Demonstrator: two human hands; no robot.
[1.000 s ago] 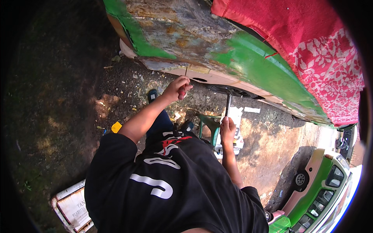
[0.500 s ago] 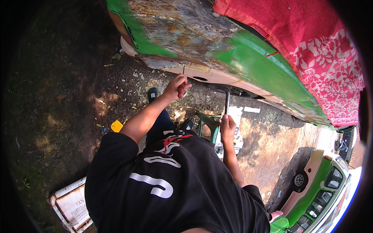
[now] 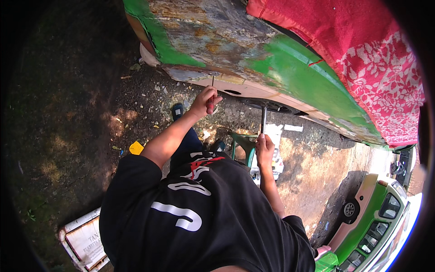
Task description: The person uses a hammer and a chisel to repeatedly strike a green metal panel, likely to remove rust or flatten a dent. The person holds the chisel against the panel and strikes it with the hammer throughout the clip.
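My left hand [image 3: 205,100] grips a screwdriver with a red handle [image 3: 210,107]; its thin shaft reaches up to the lower edge of a rusty, scraped green vehicle panel [image 3: 294,75], where cracked filler sits over a cream strip [image 3: 263,94]. My right hand [image 3: 265,148] is closed round the shaft of a dark metal tool [image 3: 263,121], probably a hammer, held upright in the picture. Its far end is just below the cream strip, beside the wheel [image 3: 280,107]; whether it touches anything I cannot tell.
A red floral cloth [image 3: 367,77] drapes over the vehicle. Below are a green plastic stool [image 3: 242,147], white sheets [image 3: 276,163], a yellow object [image 3: 136,147] and littered ground. A rusty white panel [image 3: 86,240] lies lower left; a green and cream van [image 3: 380,222] stands at right.
Over the last second both my hands have moved slightly upward in the picture, toward the vehicle, with their tools. My grip on each looks the same.
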